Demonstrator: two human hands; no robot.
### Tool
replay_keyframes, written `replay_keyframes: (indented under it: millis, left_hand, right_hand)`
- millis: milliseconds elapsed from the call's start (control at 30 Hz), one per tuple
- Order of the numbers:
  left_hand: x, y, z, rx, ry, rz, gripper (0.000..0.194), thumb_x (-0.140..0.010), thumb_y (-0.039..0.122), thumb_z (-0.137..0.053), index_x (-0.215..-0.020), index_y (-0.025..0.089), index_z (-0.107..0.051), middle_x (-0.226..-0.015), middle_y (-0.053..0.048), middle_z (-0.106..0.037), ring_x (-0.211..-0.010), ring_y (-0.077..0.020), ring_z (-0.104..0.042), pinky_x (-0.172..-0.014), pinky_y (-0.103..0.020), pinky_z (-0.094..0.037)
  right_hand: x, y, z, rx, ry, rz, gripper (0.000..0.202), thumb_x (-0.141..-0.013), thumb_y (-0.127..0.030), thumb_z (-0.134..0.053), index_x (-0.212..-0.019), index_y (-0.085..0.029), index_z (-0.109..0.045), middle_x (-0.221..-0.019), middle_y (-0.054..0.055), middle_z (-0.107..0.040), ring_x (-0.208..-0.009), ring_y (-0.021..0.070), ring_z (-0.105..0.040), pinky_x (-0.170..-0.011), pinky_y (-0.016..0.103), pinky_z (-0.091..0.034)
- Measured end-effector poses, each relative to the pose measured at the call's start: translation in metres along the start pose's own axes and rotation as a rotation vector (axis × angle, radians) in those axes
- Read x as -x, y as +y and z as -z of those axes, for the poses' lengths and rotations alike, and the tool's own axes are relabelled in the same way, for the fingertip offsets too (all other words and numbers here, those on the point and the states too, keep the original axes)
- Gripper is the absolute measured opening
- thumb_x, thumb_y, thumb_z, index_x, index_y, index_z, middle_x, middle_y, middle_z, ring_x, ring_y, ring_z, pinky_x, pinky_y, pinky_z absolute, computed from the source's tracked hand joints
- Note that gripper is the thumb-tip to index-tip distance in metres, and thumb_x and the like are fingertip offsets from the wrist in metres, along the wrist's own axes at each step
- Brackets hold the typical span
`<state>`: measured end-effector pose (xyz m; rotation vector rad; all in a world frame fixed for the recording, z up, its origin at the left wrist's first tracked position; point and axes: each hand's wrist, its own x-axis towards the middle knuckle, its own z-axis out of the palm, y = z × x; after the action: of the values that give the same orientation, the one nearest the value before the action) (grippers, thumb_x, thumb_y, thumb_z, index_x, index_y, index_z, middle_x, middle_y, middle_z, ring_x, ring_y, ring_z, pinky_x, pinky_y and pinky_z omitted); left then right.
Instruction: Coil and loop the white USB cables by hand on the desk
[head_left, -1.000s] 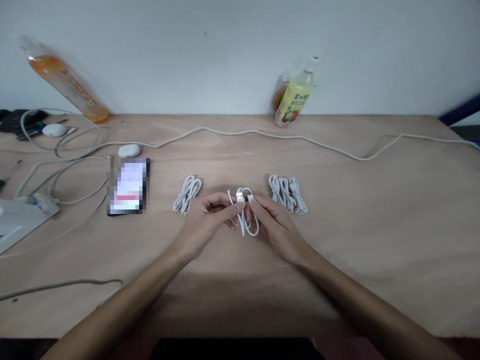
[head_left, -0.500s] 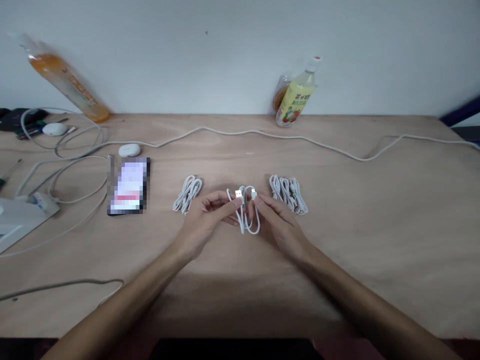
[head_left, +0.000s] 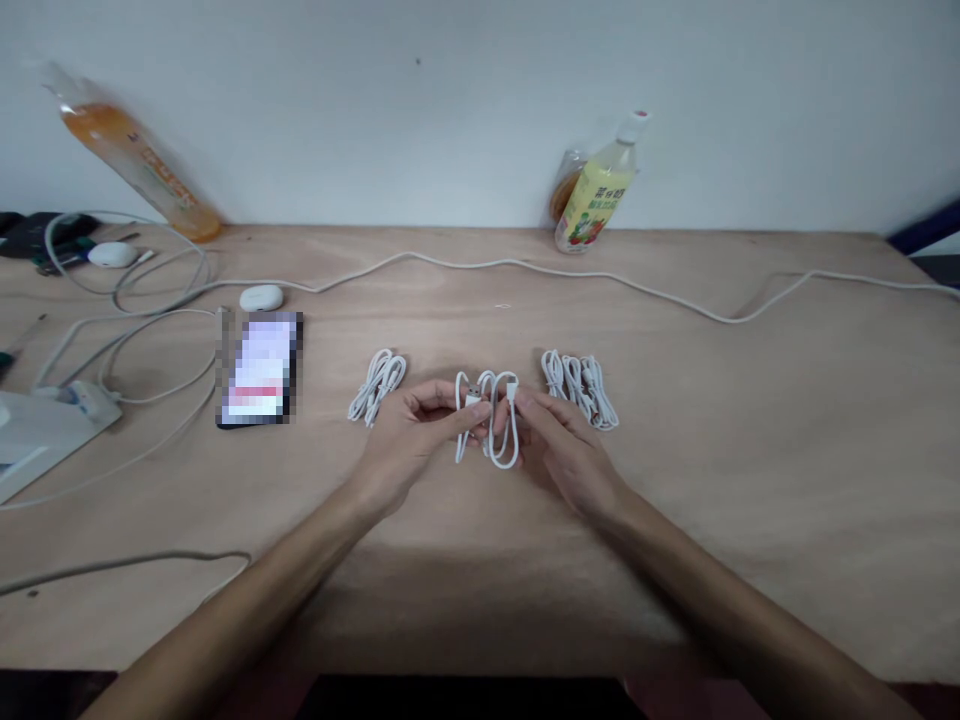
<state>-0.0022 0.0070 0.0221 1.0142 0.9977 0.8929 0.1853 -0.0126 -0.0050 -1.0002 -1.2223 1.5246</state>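
Note:
A white USB cable (head_left: 516, 440), looped in coils, is held between both hands just above the table. My left hand (head_left: 412, 430) is closed on it, with the thumb against the USB-A plug. At the other side, my right hand (head_left: 566, 440) pinches the cable by its smaller plug (head_left: 512, 390). A tied bundle of white cable (head_left: 377, 386) lies just beyond my left hand. Several more white cable bundles (head_left: 579, 388) lie side by side beyond my right hand, which covers part of them.
Left of the hands lies a phone (head_left: 261, 368) with a lit, blurred screen, near a white earbud case (head_left: 261, 298). A white power strip (head_left: 45, 430) and tangled cables sit at far left. One long cable (head_left: 540, 265) crosses behind. Two bottles (head_left: 598, 195) (head_left: 142, 160) stand by the wall.
The held USB plug has tilted and its bright glare is gone. The cable's loops have spread apart slightly between my hands. The hands stay in nearly the same place.

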Motion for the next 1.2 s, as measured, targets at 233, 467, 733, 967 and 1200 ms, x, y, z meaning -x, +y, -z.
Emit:
replay_keyframes:
  millis: [233,467,733,967,1200]
  left_hand:
    - [-0.0008,0.0001,-0.0003,0.022,0.012,0.015,0.016,-0.081,0.032,-0.092,-0.084,0.018,-0.084,-0.083,-0.002,-0.08,-0.075,-0.0135,-0.071,-0.078,-0.027,-0.059]
    - [-0.0002,-0.0014,0.0011,0.021,0.028,0.023,0.018,-0.079,0.032,-0.094,-0.09,0.019,-0.087,-0.09,-0.005,-0.085,-0.084,-0.0174,-0.077,-0.083,-0.031,-0.063]
    - [0.0001,0.0006,0.0002,-0.016,0.025,-0.009,0.015,-0.082,0.034,-0.092,-0.087,0.02,-0.087,-0.081,-0.002,-0.082,-0.075,-0.0149,-0.073,-0.075,-0.027,-0.062]
    - [-0.0006,0.0014,-0.0002,0.17,-0.066,0.023,0.023,-0.087,0.041,-0.088,-0.087,0.018,-0.087,-0.081,-0.004,-0.078,-0.072,-0.0135,-0.069,-0.065,-0.024,-0.056]
    - [-0.0023,0.0014,0.0002,0.286,-0.063,0.071,0.024,-0.094,0.034,-0.075,-0.09,0.014,-0.087,-0.09,-0.01,-0.08,-0.073,-0.0149,-0.067,-0.062,-0.024,-0.053]
  right_hand:
    - [0.0,0.0,0.0004,-0.036,0.023,-0.022,0.054,-0.101,-0.071,-0.066,-0.077,-0.023,-0.074,-0.076,0.002,-0.064,-0.066,0.0185,-0.054,-0.06,0.033,-0.041]
    - [-0.0005,-0.0051,-0.0015,-0.038,0.059,0.006,0.05,-0.097,-0.067,-0.075,-0.074,-0.023,-0.076,-0.073,0.0,-0.062,-0.063,0.0146,-0.052,-0.057,0.03,-0.037]
    - [-0.0011,-0.0069,-0.0017,0.009,0.103,0.027,0.048,-0.096,-0.064,-0.077,-0.072,-0.022,-0.077,-0.071,-0.001,-0.062,-0.06,0.0128,-0.05,-0.056,0.029,-0.037]
    - [-0.0028,-0.0054,-0.0003,-0.018,0.145,0.013,0.046,-0.092,-0.065,-0.08,-0.073,-0.023,-0.079,-0.069,-0.002,-0.061,-0.058,0.0123,-0.05,-0.054,0.028,-0.037]
    - [-0.0017,-0.0054,0.0004,-0.021,0.158,0.015,0.046,-0.092,-0.065,-0.081,-0.073,-0.023,-0.079,-0.07,-0.001,-0.064,-0.056,0.0113,-0.049,-0.053,0.027,-0.036]
